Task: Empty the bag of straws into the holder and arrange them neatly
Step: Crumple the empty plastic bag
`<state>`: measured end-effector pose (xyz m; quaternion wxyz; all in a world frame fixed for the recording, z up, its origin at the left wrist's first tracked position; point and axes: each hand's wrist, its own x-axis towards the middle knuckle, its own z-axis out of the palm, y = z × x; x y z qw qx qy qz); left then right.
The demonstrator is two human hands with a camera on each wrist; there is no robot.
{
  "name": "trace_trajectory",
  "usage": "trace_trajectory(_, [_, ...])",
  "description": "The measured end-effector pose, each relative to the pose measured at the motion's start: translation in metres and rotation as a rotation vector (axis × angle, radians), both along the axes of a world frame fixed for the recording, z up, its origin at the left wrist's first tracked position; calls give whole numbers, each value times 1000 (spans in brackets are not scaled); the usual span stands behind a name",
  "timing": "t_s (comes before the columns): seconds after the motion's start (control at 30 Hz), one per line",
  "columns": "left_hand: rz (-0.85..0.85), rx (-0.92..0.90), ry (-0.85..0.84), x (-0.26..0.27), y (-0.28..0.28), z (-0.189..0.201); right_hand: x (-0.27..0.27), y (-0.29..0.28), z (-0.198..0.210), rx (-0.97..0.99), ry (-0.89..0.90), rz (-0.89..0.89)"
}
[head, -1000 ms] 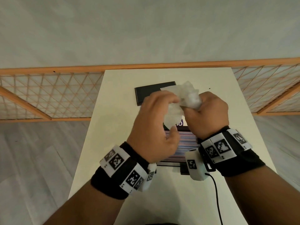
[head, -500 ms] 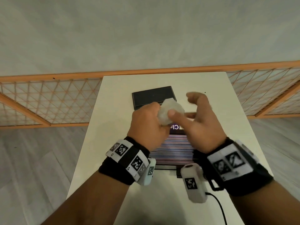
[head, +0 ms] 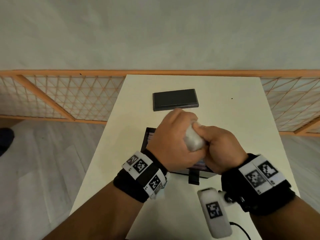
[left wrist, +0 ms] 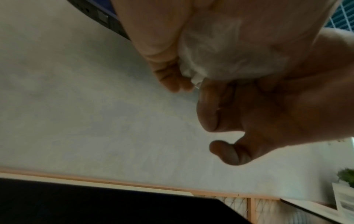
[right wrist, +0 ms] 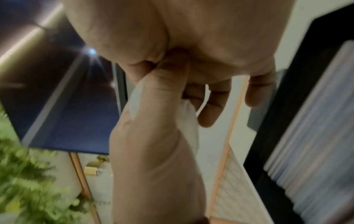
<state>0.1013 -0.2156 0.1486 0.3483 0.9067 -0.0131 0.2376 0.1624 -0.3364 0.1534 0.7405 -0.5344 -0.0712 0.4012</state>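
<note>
The empty clear plastic bag [head: 193, 141] is crushed into a small ball between my two hands. My left hand [head: 173, 135] curls round it from the left, and my right hand [head: 220, 144] closes against it with the thumb pressed into its top. In the left wrist view the bag [left wrist: 220, 53] shows white under my palm. Below the hands sits the black holder [head: 144, 135], with striped straws [right wrist: 316, 121] lying side by side in it. The hands hide most of it in the head view.
A flat black lid [head: 174, 99] lies on the cream table [head: 242, 127] beyond the holder. An orange lattice railing [head: 69, 97] runs behind the table. A black cable [head: 242, 231] trails near the front right edge.
The loose, crumpled bag has been squeezed into a tight ball. My right hand opened away from it half a second ago and now closes on it again. Both hands sit lower.
</note>
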Motion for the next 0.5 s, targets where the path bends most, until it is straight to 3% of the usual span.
trace_trajectory(0.07, [40,-27,102,-10,6,3,-4,3,1,-85,-33,20])
trace_trajectory(0.1, [72,-49,172,-15,12,4,-7,5,1,-176,-192,43])
trace_trajectory(0.2, [112,-119,274,-27,42,7,-24,16,10,-509,-941,84])
trace_trajectory(0.23, [97,-172,276,-31,52,7,-32,24,10,-535,-1075,99])
trace_trajectory(0.27, [77,-215,275,-36,60,8,-40,34,10,-516,-1099,126])
trace_trajectory(0.37, [27,-253,172,-54,81,2,-60,66,9,-350,-874,218])
trace_trajectory(0.5, [-18,-192,-42,-80,113,-16,-79,107,0,-180,-320,219])
